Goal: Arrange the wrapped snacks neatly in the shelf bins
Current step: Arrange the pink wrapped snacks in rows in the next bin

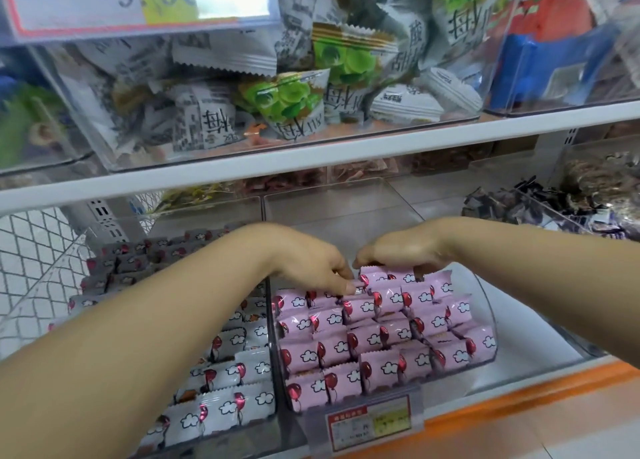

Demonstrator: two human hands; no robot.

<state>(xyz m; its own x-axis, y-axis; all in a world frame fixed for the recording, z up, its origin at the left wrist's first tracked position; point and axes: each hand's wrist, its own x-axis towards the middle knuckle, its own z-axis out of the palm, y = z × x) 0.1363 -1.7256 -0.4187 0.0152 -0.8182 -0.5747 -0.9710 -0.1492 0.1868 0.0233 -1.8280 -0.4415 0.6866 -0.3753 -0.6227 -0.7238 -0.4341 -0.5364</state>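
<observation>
- Left hand [311, 268]: bare. A short-trimmed nail shows on one fingertip. There is a small glint at one knuckle, too blurred to tell what it is.
- Right hand [405, 250]: bare. The back of the hand carries a soft sheen of light, and a faint crease line marks the wrist just behind it.
- Left forearm [156, 320]: bare and smooth from behind the left hand to the frame edge.
- Right forearm [536, 268]: bare and smooth from behind the right hand to the frame edge.
</observation>
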